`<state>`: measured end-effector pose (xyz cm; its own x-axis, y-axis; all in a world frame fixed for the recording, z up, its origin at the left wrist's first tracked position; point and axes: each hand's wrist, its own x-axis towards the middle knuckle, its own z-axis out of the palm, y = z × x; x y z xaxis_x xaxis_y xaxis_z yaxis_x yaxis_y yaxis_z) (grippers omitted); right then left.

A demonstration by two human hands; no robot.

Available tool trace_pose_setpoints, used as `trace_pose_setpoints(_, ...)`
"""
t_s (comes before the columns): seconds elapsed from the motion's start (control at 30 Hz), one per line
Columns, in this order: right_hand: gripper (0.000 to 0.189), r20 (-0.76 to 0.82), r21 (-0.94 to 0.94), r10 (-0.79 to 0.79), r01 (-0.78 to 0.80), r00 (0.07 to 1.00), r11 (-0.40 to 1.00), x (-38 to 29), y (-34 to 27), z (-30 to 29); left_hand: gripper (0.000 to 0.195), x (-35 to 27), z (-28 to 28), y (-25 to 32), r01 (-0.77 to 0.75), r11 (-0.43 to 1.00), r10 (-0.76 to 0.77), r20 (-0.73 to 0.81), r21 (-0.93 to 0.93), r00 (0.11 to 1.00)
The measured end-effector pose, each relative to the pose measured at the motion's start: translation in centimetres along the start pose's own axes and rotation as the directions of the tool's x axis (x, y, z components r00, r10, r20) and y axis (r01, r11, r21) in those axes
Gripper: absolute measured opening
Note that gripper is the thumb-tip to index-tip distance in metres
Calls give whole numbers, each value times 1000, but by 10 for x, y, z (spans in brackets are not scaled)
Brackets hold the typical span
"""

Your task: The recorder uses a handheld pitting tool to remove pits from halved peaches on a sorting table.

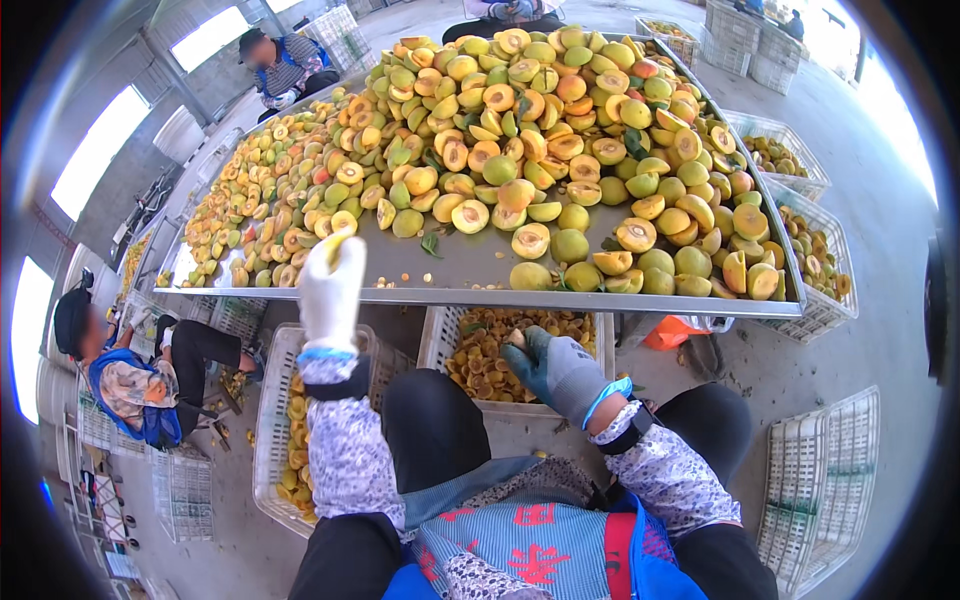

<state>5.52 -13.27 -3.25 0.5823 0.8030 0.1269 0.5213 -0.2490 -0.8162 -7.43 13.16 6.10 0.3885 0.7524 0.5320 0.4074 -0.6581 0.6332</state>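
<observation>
My left hand [330,292], in a white glove, is raised at the front edge of the metal table [450,298] with its fingers closed around a piece of yellow fruit [335,244]. In a grey and dark-teal glove, my right hand [551,371] is over the near side of a white plastic crate [517,407] below the table. Its fingers are curled around a small tan object [517,340], perhaps a fruit stone. Cut fruit halves [480,360] fill that crate. A large heap of halved and whole yellow-green fruit [499,170], apricots or plums, covers much of the tabletop.
At my left stands a crate of cut fruit [289,495]. Crates of fruit [817,255] line the table's right side, and an upright crate [817,487] stands at lower right. One person [150,375] sits at left; others sit beyond the table. An orange bag [667,332] lies below the table.
</observation>
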Motion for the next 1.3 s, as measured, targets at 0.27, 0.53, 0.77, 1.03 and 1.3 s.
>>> trace_pose_setpoints(0.27,29,-95,35,-24,27,995,999,4,2,-7,69,54,163,33,-150,927,-115,643,342,757)
trace_pose_setpoints(0.53,27,-183,57,-66,78,981,995,13,1,-7,40,33,154,48,-319,895,-4,722,311,691)
trace_pose_setpoints(0.77,28,-223,314,-43,114,974,943,19,-18,-12,43,-12,89,66,351,892,-34,733,-283,679)
trace_pose_setpoints(1.03,30,-220,353,-44,121,975,928,24,-17,-1,32,-80,95,57,588,94,-5,591,-803,807)
trace_pose_setpoints(1.3,31,-62,152,-39,48,997,987,24,-14,4,40,-88,94,65,600,-5,-32,600,-800,800)
